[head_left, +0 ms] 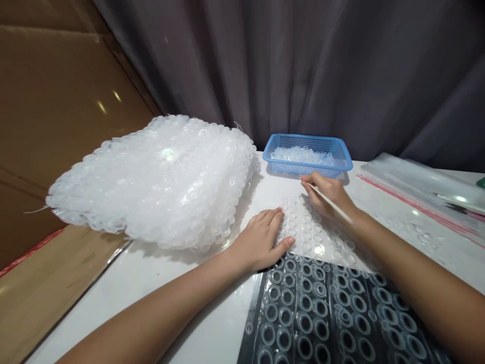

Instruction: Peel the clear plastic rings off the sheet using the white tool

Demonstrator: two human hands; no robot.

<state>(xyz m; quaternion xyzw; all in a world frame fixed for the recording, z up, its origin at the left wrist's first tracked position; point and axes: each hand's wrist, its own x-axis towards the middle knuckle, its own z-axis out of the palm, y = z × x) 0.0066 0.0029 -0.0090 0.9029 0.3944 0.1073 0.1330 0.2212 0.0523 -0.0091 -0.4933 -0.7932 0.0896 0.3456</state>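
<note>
Across the white table, a heaped stack of translucent ring sheets lies at 10 o'clock, with a blue plastic basket at 12. A black-backed ring sheet lies at 6 o'clock. The open left hand presses flat on a clear ring sheet; the right hand grips a thin white stick.

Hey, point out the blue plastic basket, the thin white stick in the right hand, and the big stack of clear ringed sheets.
Blue plastic basket (pixel 291 169): head view, front wall below the rim.
Thin white stick (pixel 330 202): head view, middle of the shaft.
Stack of clear ringed sheets (pixel 159 187): head view, top sheet.
</note>
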